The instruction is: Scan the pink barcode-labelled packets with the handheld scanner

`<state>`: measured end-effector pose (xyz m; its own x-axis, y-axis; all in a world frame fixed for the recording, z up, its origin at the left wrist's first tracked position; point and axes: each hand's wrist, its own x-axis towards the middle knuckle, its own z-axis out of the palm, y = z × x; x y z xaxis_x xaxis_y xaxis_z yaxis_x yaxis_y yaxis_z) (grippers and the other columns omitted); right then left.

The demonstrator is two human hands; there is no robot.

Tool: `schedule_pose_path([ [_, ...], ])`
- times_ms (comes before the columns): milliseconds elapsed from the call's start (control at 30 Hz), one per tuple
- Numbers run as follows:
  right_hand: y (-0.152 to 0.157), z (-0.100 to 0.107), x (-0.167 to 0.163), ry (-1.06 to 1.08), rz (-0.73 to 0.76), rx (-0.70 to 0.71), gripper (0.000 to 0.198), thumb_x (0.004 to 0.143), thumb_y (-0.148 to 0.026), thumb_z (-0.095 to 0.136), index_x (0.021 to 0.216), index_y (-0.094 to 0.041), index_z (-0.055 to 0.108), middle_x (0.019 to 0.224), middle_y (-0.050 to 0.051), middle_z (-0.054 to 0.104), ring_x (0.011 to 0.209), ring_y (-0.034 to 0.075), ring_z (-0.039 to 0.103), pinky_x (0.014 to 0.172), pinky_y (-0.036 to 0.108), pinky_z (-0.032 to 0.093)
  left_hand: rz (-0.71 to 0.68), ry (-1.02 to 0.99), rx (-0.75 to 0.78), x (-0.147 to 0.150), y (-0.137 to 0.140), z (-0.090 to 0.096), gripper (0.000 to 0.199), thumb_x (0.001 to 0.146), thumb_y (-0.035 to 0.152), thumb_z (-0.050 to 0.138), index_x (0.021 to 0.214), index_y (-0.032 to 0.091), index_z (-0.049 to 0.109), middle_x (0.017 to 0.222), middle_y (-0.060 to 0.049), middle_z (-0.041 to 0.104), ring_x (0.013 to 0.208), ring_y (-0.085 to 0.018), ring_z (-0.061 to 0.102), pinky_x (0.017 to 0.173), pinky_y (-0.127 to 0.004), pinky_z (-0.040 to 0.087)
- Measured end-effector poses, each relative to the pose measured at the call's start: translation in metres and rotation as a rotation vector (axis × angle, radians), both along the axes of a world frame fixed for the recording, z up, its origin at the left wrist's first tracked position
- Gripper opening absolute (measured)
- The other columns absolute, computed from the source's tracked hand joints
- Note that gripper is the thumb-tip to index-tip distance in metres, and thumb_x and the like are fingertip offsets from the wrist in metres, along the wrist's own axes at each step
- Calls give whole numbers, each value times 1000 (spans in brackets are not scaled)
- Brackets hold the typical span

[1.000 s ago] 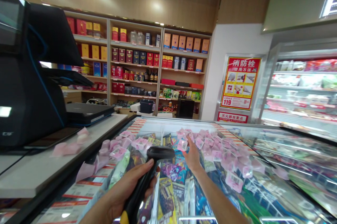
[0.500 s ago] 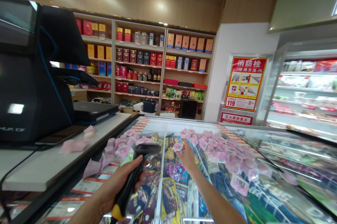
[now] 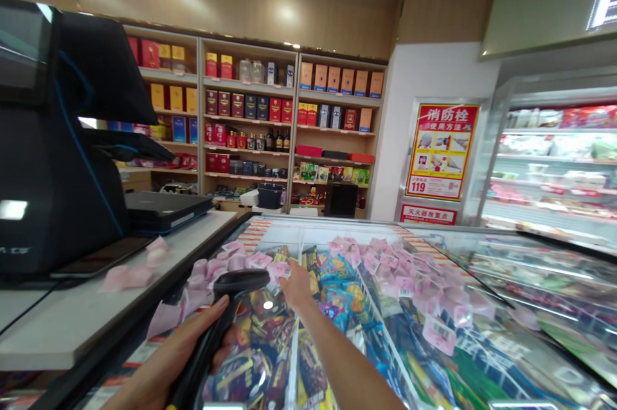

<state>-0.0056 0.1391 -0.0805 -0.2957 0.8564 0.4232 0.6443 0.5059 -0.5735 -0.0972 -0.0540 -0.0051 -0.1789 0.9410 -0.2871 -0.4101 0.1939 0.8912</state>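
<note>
My left hand (image 3: pixel 190 340) is wrapped round the handle of a black barcode scanner (image 3: pixel 241 281) with a yellow patch low down. The scanner's head points right, towards my right hand (image 3: pixel 297 288). Between its fingertips, my right hand pinches a small pink pack (image 3: pixel 278 270) with a white barcode label, just beyond the scanner's head. To the left lies a heap of similar pink packs (image 3: pixel 197 275) on the freezer's glass top. A larger group of pink packs (image 3: pixel 424 278), many with barcode labels, spreads over the glass on the right.
Under the glass of the chest freezer (image 3: pixel 279 230) are wrapped ice creams (image 3: pixel 265 326). A till (image 3: pixel 62 140) stands on the white counter (image 3: pixel 110 307) at left, near a few loose pink packs (image 3: pixel 126 277). Shelves of boxes (image 3: pixel 248 105) line the back wall.
My right hand has moved left with the pink pack, to the left heap's edge. The scanner has shifted left and slightly down. The view has turned slightly.
</note>
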Motion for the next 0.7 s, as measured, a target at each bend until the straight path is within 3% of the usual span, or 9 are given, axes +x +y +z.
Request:
schedule_pose_path([
  [133,4,-3,6,-10,124,68,57,59,-21,54,115,-15,41,112,8,51,105,19,44,88,30,33,-28,4,0,6,1,2,26,63,41,57,67,16,54,49,1,52,37,-6,41,36,-16,35],
  [233,17,2,38,-71,122,127,63,56,-26,59,115,-15,42,117,9,45,110,21,39,90,32,30,-35,7,-13,10,2,0,28,63,43,57,66,15,55,53,0,54,39,-7,44,38,-17,37],
  [300,29,10,71,-123,16,166,51,61,-27,56,110,-15,47,115,9,47,108,21,40,90,32,30,-67,-2,3,12,5,-2,29,63,44,56,65,15,55,53,0,55,40,-6,44,39,-17,37],
  [400,47,23,125,-188,-263,204,37,71,-21,45,107,-15,48,110,10,51,103,20,43,86,32,32,-110,-9,32,19,11,-3,31,64,45,54,58,15,53,49,1,52,38,-6,43,37,-16,36],
  [500,62,28,165,-288,-487,199,30,72,-20,45,100,-15,53,102,11,54,99,23,44,80,35,33,-107,-4,5,30,16,0,32,63,45,55,57,14,52,47,2,50,36,-5,41,35,-16,34],
  [600,72,27,184,-324,-552,144,20,71,-17,46,86,-12,59,93,16,57,98,27,45,79,40,32,-68,16,1,42,18,3,32,63,46,55,61,14,53,46,2,49,34,-4,40,34,-15,32],
  [700,77,26,188,-284,-522,112,16,68,-11,46,74,-10,61,87,17,59,95,28,48,80,43,29,-76,23,15,48,20,4,34,64,49,52,61,14,53,46,3,48,34,-4,40,34,-15,31],
])
